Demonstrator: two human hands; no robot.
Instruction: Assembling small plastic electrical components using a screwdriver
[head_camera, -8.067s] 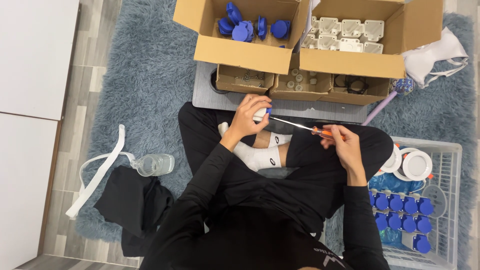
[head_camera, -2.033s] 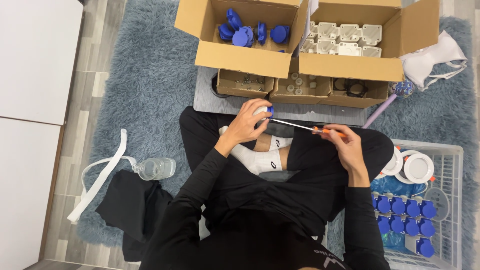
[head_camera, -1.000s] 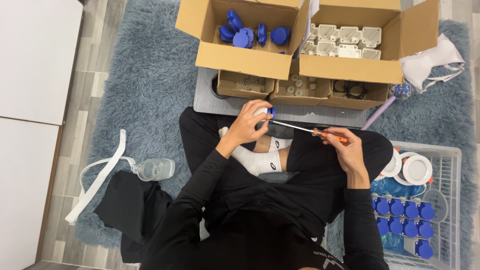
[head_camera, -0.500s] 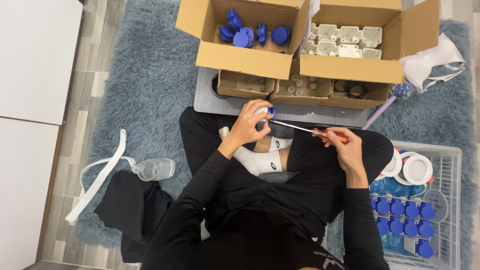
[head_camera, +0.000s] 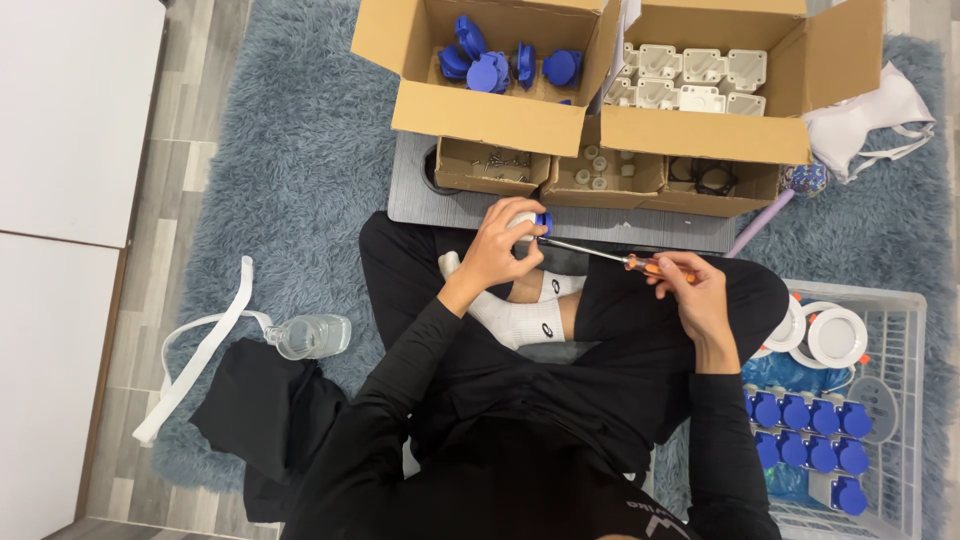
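Mid-frame, our left hand wraps fingers around the socket part (steadying it); right hand pinches the screwdriver handle.

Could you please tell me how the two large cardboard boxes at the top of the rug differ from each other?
The left box holds loose blue round caps lying at mixed angles; the right box holds white squarish housings packed in tidy rows. The left box looks sparsely filled, the right box closely packed. Both are brown cardboard with flaps open, standing side by side beyond the small trays.
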